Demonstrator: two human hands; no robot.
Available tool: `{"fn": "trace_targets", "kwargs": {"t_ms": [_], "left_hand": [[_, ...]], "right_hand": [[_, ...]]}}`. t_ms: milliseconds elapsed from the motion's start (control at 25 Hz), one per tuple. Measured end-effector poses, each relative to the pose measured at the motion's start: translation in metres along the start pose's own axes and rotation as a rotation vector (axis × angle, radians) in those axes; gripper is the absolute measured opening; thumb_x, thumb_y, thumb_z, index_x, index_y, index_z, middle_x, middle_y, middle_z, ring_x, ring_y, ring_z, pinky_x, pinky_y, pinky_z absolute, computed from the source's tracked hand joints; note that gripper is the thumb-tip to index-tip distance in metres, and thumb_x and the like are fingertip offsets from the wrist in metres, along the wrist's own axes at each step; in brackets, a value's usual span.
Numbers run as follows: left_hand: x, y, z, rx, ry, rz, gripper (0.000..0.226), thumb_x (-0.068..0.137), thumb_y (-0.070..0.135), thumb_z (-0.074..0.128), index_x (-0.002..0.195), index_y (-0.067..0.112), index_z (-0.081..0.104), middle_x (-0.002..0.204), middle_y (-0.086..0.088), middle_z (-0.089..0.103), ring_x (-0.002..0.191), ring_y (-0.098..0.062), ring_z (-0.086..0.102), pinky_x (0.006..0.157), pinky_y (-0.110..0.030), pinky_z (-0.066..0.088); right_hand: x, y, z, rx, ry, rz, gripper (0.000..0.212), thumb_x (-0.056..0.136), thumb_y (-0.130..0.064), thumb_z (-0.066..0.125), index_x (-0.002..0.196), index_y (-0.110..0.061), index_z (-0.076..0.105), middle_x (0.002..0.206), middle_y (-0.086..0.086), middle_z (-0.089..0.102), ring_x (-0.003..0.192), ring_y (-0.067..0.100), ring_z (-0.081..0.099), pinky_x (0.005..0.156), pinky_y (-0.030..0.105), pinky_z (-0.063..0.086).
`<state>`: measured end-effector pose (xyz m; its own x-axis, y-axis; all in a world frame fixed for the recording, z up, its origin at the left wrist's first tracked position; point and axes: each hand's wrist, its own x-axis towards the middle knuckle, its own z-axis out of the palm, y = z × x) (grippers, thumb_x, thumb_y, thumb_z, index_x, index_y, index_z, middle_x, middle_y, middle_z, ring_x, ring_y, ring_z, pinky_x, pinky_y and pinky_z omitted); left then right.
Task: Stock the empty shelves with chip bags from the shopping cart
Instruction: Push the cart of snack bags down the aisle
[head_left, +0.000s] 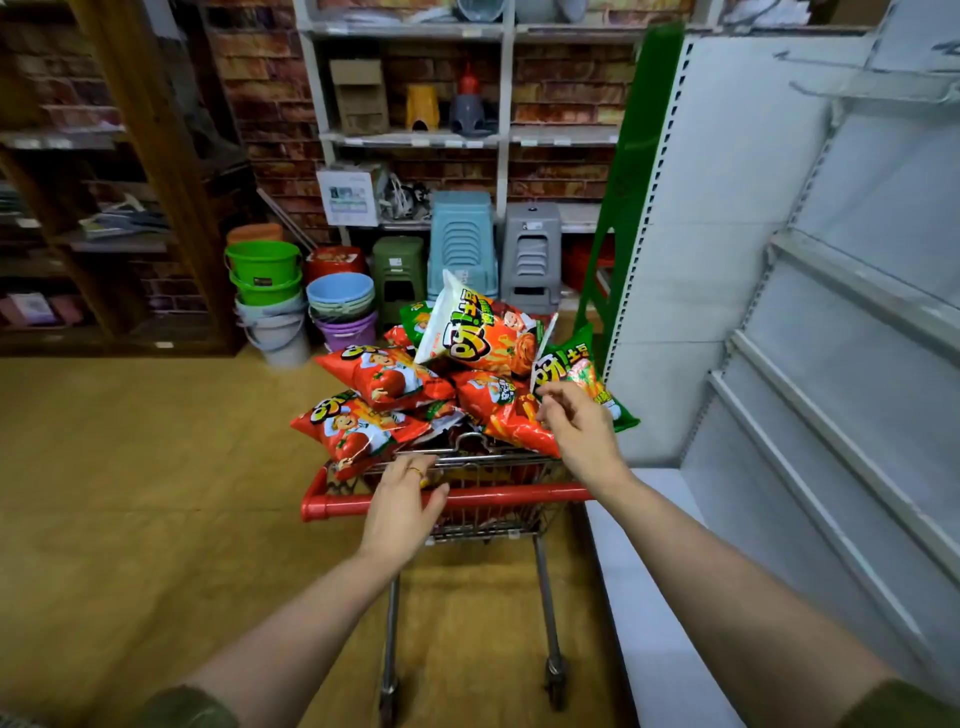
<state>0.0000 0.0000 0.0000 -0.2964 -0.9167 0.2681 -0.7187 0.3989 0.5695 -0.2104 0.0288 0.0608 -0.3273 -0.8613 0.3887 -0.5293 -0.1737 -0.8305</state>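
**Right hand at the green bag**

Right hand (576, 423) touches the green chip bag (582, 374) at its 12 o'clock on the shopping cart (493, 460); I cannot tell if it pinches. Left hand (402, 501) lies relaxed over the red handle (498, 496).
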Motion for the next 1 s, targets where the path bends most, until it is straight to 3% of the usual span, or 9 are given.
{"fn": "trace_targets", "kwargs": {"t_ms": [120, 240, 440, 560, 720, 1000], "left_hand": [[0.01, -0.01, 0.01, 0.185, -0.126, -0.056, 0.058, 0.091, 0.032, 0.058, 0.141, 0.011, 0.038, 0.141, -0.005, 0.044, 0.132, -0.02, 0.038, 0.11, -0.03, 0.028], [0.014, -0.023, 0.019, 0.314, -0.302, -0.195, 0.074, 0.09, 0.044, 0.056, 0.148, 0.015, 0.022, 0.15, -0.005, 0.034, 0.14, -0.022, 0.027, 0.114, -0.037, 0.021], [0.011, -0.037, 0.036, 0.5, -0.369, -0.229, 0.073, 0.091, 0.052, 0.047, 0.148, 0.015, 0.021, 0.153, -0.003, 0.025, 0.144, -0.021, 0.017, 0.118, -0.045, 0.01], [0.009, -0.038, 0.038, 0.525, -0.358, -0.206, 0.072, 0.092, 0.045, 0.05, 0.149, 0.014, 0.017, 0.154, -0.004, 0.021, 0.145, -0.021, 0.013, 0.118, -0.045, 0.008], [-0.001, -0.035, 0.037, 0.536, -0.362, -0.221, 0.072, 0.092, 0.039, 0.052, 0.149, 0.014, 0.016, 0.154, -0.005, 0.021, 0.145, -0.022, 0.013, 0.118, -0.045, 0.009], [-0.057, -0.027, 0.023, 0.591, -0.321, -0.153, 0.054, 0.091, 0.034, 0.051, 0.14, 0.019, 0.032, 0.137, -0.002, 0.041, 0.132, -0.023, 0.032, 0.112, -0.042, 0.022]], "right_hand": [[0.003, 0.025, -0.001, -0.256, -0.119, 0.099, 0.023, 0.096, -0.015, 0.046, 0.115, -0.01, 0.058, 0.086, 0.005, 0.063, 0.077, 0.025, 0.06, 0.072, 0.038, 0.05], [-0.002, 0.055, -0.004, -0.501, -0.338, 0.207, 0.033, 0.098, -0.023, 0.043, 0.129, -0.012, 0.048, 0.119, 0.009, 0.06, 0.106, 0.026, 0.058, 0.086, 0.033, 0.045], [-0.016, 0.095, 0.0, -0.855, -0.625, 0.229, 0.045, 0.099, -0.045, 0.031, 0.132, -0.019, 0.047, 0.134, 0.009, 0.05, 0.126, 0.027, 0.043, 0.107, 0.04, 0.03], [-0.026, 0.107, 0.003, -0.94, -0.626, 0.148, 0.05, 0.097, -0.049, 0.035, 0.138, -0.021, 0.04, 0.137, 0.006, 0.045, 0.13, 0.025, 0.037, 0.112, 0.04, 0.023], [-0.031, 0.102, 0.001, -0.957, -0.623, 0.107, 0.049, 0.094, -0.046, 0.044, 0.136, -0.021, 0.041, 0.134, 0.006, 0.046, 0.128, 0.025, 0.04, 0.108, 0.038, 0.027], [-0.097, 0.084, -0.007, -1.014, -0.551, 0.089, 0.047, 0.09, -0.027, 0.05, 0.136, -0.023, 0.04, 0.135, 0.005, 0.045, 0.128, 0.025, 0.039, 0.107, 0.037, 0.029]]}}
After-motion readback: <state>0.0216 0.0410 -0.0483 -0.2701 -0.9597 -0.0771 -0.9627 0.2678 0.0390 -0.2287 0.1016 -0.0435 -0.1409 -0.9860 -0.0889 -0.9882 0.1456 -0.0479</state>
